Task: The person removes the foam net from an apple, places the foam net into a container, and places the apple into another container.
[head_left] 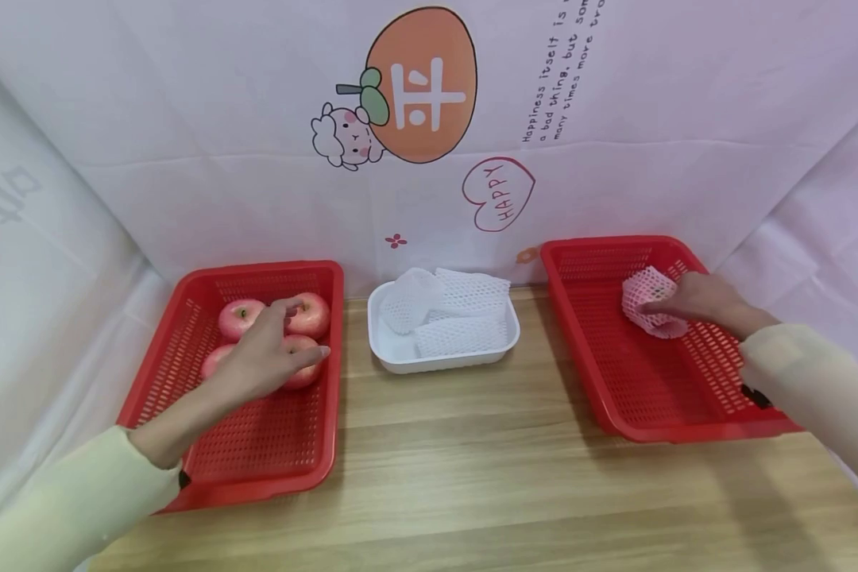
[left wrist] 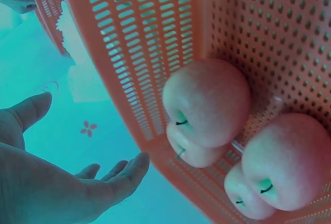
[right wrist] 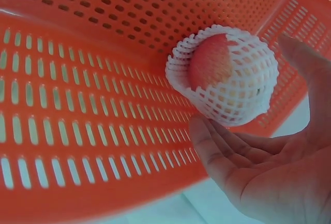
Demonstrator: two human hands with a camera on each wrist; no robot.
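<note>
My left hand (head_left: pixel 263 353) hovers over the left red basket (head_left: pixel 250 453), thumb and fingers spread, holding nothing. Beneath it lie several red apples (head_left: pixel 307 315); in the left wrist view the hand (left wrist: pixel 67 172) is apart from the apples (left wrist: pixel 207 102). In the right red basket (head_left: pixel 658 389), an apple in a white foam net (right wrist: pixel 238 79) sits near the far end, its red skin partly bare. My right hand (head_left: pixel 708 302) is beside it, fingers uncurled. In the right wrist view the hand (right wrist: pixel 279 167) spreads around the netted apple; whether fingertips touch it I cannot tell.
Between the baskets stands a white tray (head_left: pixel 443 365) with several white foam nets (head_left: pixel 461 335). Everything rests on a wooden table (head_left: pixel 457 477). A printed white cloth (head_left: pixel 257 191) hangs right behind the baskets and along both sides.
</note>
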